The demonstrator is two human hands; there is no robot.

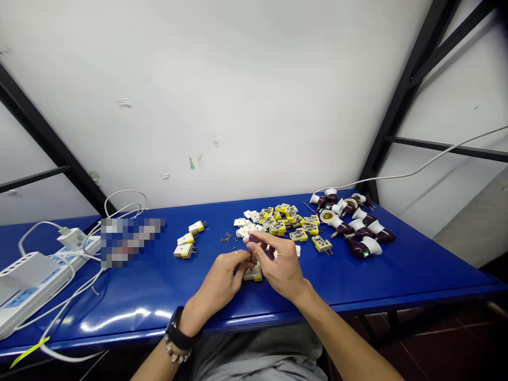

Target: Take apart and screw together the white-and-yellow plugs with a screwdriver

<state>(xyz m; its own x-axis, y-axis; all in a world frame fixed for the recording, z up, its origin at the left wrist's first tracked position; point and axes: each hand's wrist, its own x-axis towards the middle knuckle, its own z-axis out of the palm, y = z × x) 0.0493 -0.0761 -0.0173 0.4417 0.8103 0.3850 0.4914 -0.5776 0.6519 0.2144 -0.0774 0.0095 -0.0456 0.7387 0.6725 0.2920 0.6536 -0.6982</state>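
Observation:
My right hand [282, 264] is closed, thumb and index finger pinching a short dark upright handle [251, 239] that looks like a screwdriver's; its lower part is hidden by fingers. Right below lies a white-and-yellow plug [254, 273] on the blue table, partly covered by both hands. Over its left side, my left hand [225, 272] has thumb and index finger pressed together near the tool's lower end; what they grip, if anything, is hidden. Small brass-coloured screws [226, 238] lie scattered beyond the left hand. Further left rest three white-and-yellow plugs [185, 250].
Behind my hands are piled open yellow plug halves [280, 219] and white covers [243, 231]. Dark lamp holders with white rims [363, 246] are heaped at right, beside a thin rod with a red end [310, 208]. A power strip [47, 280] and loose white cables occupy the left.

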